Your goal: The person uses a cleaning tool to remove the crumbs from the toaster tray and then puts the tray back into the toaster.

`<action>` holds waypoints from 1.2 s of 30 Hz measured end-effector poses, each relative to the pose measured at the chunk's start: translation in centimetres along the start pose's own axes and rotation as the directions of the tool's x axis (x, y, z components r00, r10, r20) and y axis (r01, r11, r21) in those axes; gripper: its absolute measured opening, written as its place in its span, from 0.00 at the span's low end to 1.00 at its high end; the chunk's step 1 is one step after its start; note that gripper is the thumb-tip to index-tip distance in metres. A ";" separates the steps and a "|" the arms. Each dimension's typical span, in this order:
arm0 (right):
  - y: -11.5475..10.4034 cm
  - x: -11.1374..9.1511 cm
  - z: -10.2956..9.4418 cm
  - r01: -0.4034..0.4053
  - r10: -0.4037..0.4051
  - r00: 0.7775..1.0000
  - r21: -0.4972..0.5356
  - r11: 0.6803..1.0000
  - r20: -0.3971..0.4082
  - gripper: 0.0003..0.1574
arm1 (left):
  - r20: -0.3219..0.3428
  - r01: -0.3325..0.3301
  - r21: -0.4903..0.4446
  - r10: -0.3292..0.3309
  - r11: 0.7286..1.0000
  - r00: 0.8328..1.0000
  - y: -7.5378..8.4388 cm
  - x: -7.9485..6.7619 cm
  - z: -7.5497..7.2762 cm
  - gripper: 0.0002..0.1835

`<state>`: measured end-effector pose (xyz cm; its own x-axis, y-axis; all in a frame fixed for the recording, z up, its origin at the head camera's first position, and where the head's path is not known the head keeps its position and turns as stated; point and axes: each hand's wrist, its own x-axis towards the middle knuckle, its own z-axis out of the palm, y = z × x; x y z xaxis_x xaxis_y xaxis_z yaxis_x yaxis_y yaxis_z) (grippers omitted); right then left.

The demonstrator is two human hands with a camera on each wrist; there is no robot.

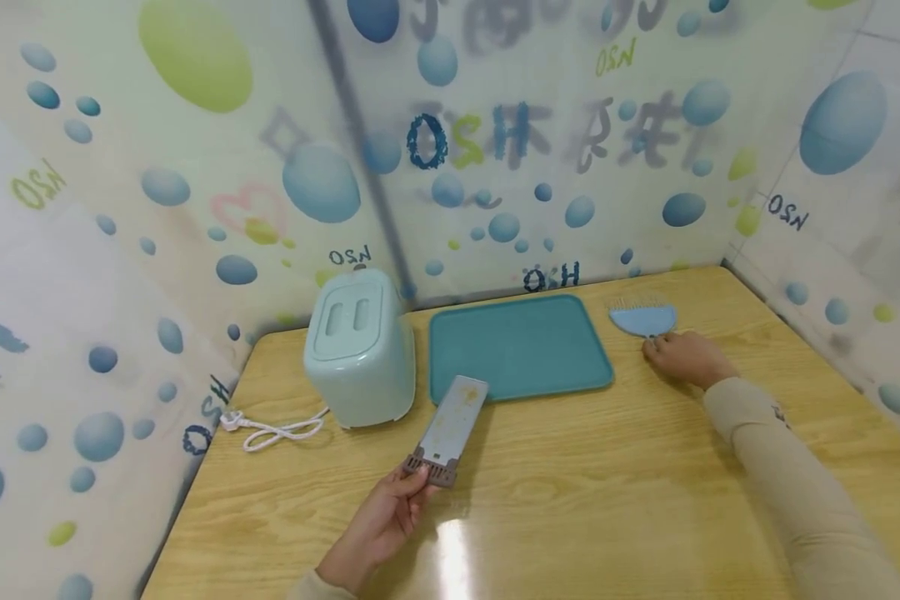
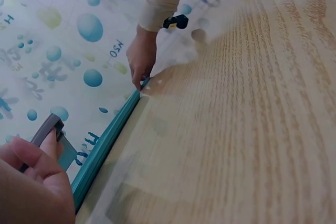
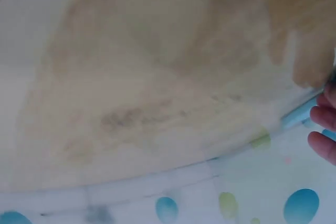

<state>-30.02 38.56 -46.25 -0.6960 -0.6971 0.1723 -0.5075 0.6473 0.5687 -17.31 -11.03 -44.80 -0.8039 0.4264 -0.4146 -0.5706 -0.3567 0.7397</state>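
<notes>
My left hand [image 1: 382, 518] holds a toaster crumb tray [image 1: 456, 421] by its brown slotted end, thumb on top. Yellowish crumbs dot the tray's pale grey panel, which slants up and away over the table. At the back right, a small blue half-round brush [image 1: 642, 320] lies with its pale bristles toward the wall. My right hand [image 1: 690, 358] pinches the narrow handle end of this brush. In the right wrist view, the fingers [image 3: 323, 148] show at the right edge beside the blue brush [image 3: 300, 114].
A pale blue toaster [image 1: 360, 358] stands at the back left, its white cord [image 1: 285, 432] and plug beside it. Right of it lies a teal serving tray [image 1: 521, 350]. Patterned curtains [image 1: 480, 217] close off the table's back and sides.
</notes>
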 end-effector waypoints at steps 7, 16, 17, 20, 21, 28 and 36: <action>0.4 -0.1 -0.2 0.073 -0.077 0.992 -0.041 0.996 -0.095 0.13 | -0.008 0.007 0.005 -0.007 1.000 1.000 0.0 0.0 0.0 0.08; -0.5 -0.2 -1.3 -0.019 0.017 0.995 -0.020 1.000 -0.099 0.19 | -0.008 0.006 -0.007 -0.006 1.000 1.000 0.0 -0.1 -0.1 0.10; -0.5 -0.1 -1.4 -0.033 0.032 0.991 -0.006 0.999 -0.126 0.16 | -0.009 0.005 -0.008 -0.005 1.000 1.000 0.1 -0.1 -0.1 0.11; -0.6 0.1 -1.7 -0.080 0.084 0.986 0.032 0.996 -0.147 0.12 | -0.007 0.001 -0.016 -0.001 1.000 1.000 0.2 0.0 -0.1 0.12; -0.6 0.2 -1.9 -0.099 0.104 0.987 0.047 0.994 -0.125 0.13 | -0.003 -0.002 -0.016 0.002 1.000 1.000 0.2 0.0 -0.1 0.12; -0.7 0.7 -3.1 -0.271 0.234 0.954 0.205 0.940 0.187 0.28 | 0.010 -0.001 -0.033 0.001 0.999 1.000 0.3 0.2 -0.1 0.10; -0.3 1.1 -3.7 -0.445 0.387 0.891 0.284 0.849 0.238 0.17 | 0.016 0.008 -0.031 -0.007 0.999 1.000 0.6 0.3 -0.1 0.09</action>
<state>-28.75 36.43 -43.24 -0.9375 -0.2966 0.1821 -0.2652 0.9476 0.1783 -17.91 -11.16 -44.51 -0.7969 0.4426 -0.4111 -0.5818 -0.3792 0.7195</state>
